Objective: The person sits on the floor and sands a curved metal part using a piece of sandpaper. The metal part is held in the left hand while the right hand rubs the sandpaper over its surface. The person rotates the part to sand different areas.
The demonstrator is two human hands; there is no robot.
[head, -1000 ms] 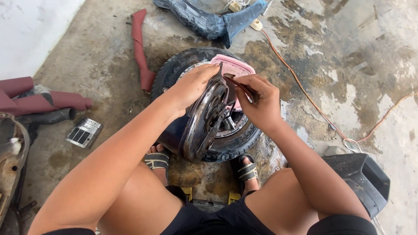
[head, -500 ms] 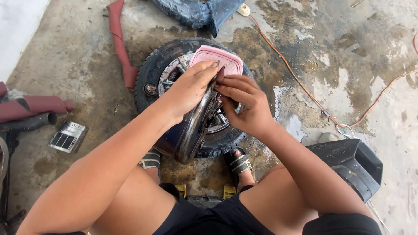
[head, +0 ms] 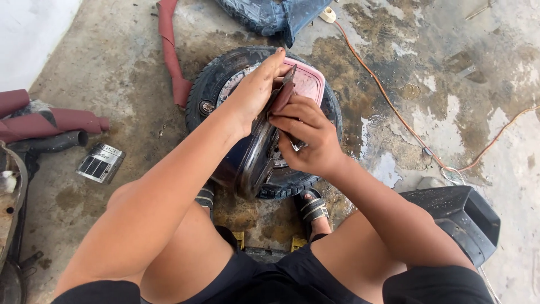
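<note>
A curved dark metal part (head: 253, 160) stands on edge over a black tyre (head: 205, 90) that lies flat on the wet concrete. My left hand (head: 253, 90) grips the part's upper edge and steadies it. My right hand (head: 306, 138) presses a small dark reddish piece, perhaps sandpaper (head: 283, 95), against the part's rim. A pink basin (head: 309, 81) rests on the tyre behind my hands. My knees frame the tyre, and one sandalled foot (head: 312, 208) shows below it.
A red strip of rubber (head: 169, 50) lies left of the tyre. Red tubes (head: 50, 121), a dark pipe and a small chrome cover (head: 101, 163) sit at left. A black plastic panel (head: 455, 217) lies at right. An orange cord (head: 388, 104) crosses the wet floor.
The view has shifted, so the tyre sits higher in frame. My right hand has slid down along the part's rim with the reddish piece; my left hand keeps its hold on the top edge.
</note>
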